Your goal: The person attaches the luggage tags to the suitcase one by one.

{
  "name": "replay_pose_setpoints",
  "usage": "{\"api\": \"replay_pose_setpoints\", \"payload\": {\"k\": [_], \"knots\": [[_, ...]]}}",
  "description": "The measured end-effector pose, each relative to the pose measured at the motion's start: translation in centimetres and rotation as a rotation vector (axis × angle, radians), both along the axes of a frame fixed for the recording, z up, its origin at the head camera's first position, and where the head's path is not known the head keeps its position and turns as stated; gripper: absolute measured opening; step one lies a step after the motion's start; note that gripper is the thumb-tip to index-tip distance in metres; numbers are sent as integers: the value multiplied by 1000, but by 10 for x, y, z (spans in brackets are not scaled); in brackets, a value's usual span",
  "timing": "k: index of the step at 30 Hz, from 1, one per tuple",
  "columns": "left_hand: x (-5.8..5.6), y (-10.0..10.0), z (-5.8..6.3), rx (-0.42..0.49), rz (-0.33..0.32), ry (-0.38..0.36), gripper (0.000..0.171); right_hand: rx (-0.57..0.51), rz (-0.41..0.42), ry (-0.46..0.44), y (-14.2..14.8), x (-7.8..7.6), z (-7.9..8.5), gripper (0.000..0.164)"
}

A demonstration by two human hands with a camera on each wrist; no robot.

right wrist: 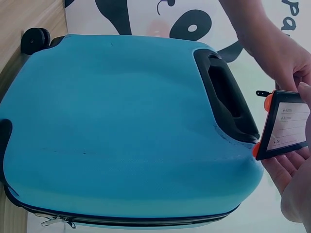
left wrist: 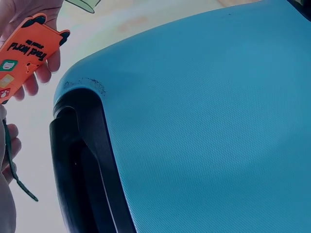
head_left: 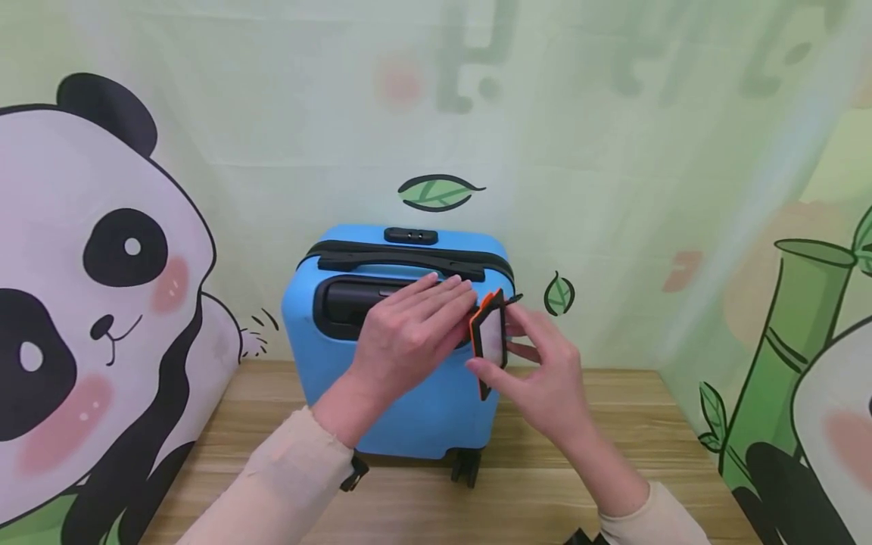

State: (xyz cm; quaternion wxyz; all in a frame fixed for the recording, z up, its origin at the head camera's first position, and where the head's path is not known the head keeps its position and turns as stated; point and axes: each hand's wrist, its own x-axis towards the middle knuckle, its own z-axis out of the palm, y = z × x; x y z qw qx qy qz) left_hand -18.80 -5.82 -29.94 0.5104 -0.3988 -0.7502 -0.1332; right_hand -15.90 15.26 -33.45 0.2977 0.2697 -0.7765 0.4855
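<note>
A luggage tag (head_left: 491,333) is held upright in front of the suitcase's upper right corner. Its orange face (left wrist: 31,53) carries lettering and small pictures; a black-framed card with printed lines (right wrist: 287,126) is on the other face. My right hand (head_left: 545,371) grips the tag by its edges, thumb nearest me. Beside it, my left hand (head_left: 418,333) has its fingers long and close together. A dark strap (left wrist: 18,179) runs by the left thumb and fingertips, seemingly pinched there. Behind both hands stands a light blue suitcase (head_left: 422,412).
The suitcase's black top handle (head_left: 402,263), combination lock (head_left: 411,236) and wheels (head_left: 466,468) show. It stands on a wood-grain surface (head_left: 599,424). A panda-printed backdrop (head_left: 613,189) rises behind and at both sides.
</note>
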Motion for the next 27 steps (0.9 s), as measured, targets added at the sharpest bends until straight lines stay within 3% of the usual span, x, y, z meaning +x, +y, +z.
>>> {"api": "replay_pose_setpoints", "payload": {"k": [5,12,21,27], "knots": [[0,1,-1,5,0,-1,39,-4,11,-8,1,-1,-1,64],[-3,0,-2,31,4,-9,33,15,8,-26,2,-2,-4,68],[-3,-2,0,38,-22,-2,38,3,108,-46,5,-1,-6,78],[-3,-2,3,56,-54,21,37,2,118,10,12,-1,-3,73]]}}
